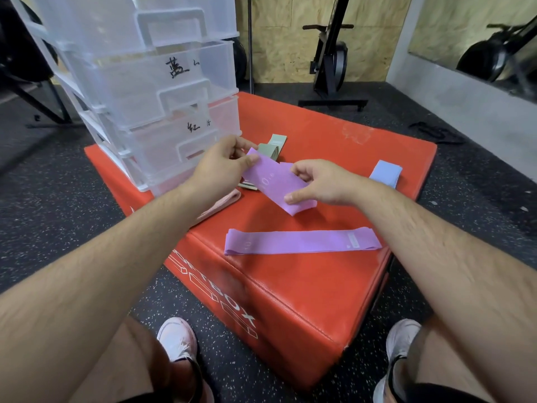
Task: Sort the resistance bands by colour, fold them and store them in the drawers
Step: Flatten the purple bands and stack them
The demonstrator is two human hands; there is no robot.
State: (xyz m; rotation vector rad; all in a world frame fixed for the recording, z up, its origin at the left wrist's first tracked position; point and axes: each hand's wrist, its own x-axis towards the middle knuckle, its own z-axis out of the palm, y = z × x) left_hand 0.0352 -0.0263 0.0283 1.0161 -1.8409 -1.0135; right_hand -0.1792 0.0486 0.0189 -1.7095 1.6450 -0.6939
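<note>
A folded purple band (273, 184) hangs just above the red soft box (334, 158). My left hand (223, 164) pinches its far end, and my right hand (322, 181) grips its near end between thumb and fingers. A second purple band (302, 241) lies flat and unfolded near the box's front edge. Behind my hands lie green bands (271, 146). A pink band (223, 203) sits under my left wrist, and a light blue band (385, 171) lies at the right. The clear drawer unit (151, 91) stands on the box's far left corner, drawers closed, with handwritten labels.
A small striped item (247, 186) peeks out beneath the held band. The box rests on a dark speckled rubber floor (58, 199). Black gym machines stand behind by a plywood wall (279, 30). My knees and white shoes (178, 338) are close to the box's front corner.
</note>
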